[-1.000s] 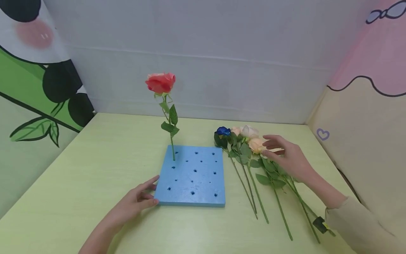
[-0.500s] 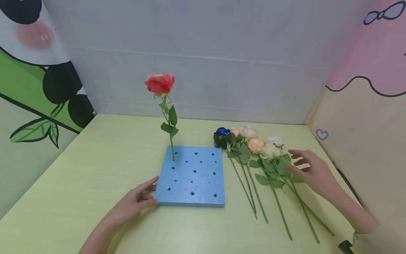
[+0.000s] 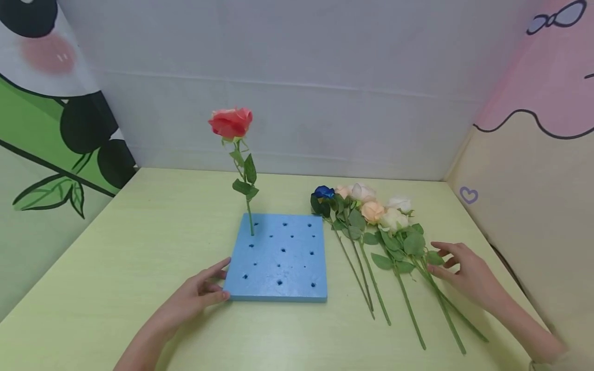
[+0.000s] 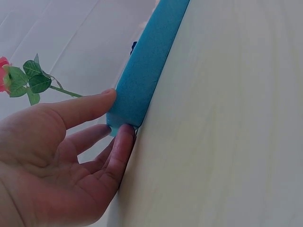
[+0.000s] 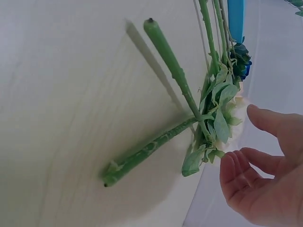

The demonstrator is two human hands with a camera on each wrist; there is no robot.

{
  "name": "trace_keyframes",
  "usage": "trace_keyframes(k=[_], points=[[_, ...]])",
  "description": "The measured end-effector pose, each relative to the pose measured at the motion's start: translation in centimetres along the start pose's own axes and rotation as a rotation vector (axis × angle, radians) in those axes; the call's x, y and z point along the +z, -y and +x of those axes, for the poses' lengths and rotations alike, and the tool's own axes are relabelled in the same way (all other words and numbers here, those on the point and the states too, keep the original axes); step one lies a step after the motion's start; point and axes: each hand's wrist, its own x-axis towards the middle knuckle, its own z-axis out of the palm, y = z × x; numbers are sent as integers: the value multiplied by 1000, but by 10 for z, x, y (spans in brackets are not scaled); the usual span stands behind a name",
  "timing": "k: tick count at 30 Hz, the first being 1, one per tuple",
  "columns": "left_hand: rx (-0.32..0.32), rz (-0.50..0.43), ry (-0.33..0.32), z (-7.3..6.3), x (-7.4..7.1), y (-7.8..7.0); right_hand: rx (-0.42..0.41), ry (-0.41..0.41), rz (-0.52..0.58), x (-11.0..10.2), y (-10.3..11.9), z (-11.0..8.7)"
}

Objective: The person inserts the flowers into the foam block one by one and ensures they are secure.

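My left hand (image 3: 197,293) rests against the left side of a blue foam board (image 3: 283,264) dotted with holes, thumb tip at its front corner. In the left wrist view, the fingertips (image 4: 124,132) meet the board's end close to the tabletop. From one of its far-left holes rises a red rose (image 3: 231,123), its stem upright. On the right, my right hand (image 3: 466,273) hovers over crossed green stems (image 3: 441,304), thumb and fingers parted near a leaf. Nothing is between those fingers. A cream rose (image 3: 394,220) and a white rose (image 3: 399,203) lie beyond them.
Beside the board lie a blue rose (image 3: 323,192), a peach rose (image 3: 372,211) and several paler ones, stems pointing toward the front right. A grey-white backdrop (image 3: 297,129) stands behind the pale green table (image 3: 176,206), with painted panels at both sides.
My right hand has moved down and toward me, from over the rose heads to beside the leaves and stems. The left hand stays at the board.
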Motion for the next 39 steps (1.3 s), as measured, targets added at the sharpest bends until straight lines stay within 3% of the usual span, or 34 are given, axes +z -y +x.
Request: trace_keyframes(k=[6,19,24,34,39], points=[[-8,-4,1,-2,0,-1,22,44,-11,5,-6,-7],[3,-15,6,-1,0,0,89,250,57,8,-16,-12],[-2,-15,4,-1,0,2,91,329,153,10,-22,-10],[1,-12,2,-1,-1,3,52,396,315,8,-34,-6],[11,-14,6,-1,-1,2,90,443,411,5,-37,-5]])
